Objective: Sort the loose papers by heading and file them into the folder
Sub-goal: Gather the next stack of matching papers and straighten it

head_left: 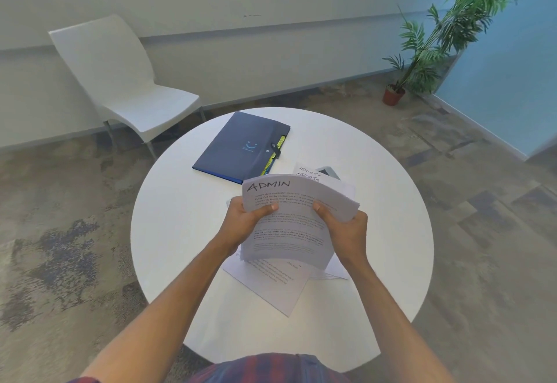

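A stack of white papers (289, 232) with "ADMIN" handwritten on the top sheet is held up above the round white table (187, 232). My left hand (247, 217) grips its left edge and my right hand (346, 229) grips its right edge, thumbs on top. More loose sheets (271, 283) lie on the table under the stack. Other sheets (307, 173) with a handwritten heading, partly hidden, lie behind it. The dark blue folder (238, 144) lies shut at the table's far side, with yellow tabs sticking out by its clasp.
A small grey device (328, 171) lies beside the far sheets. A white chair (120, 81) stands beyond the table on the left. A potted plant (422, 60) is in the far right corner by a blue wall.
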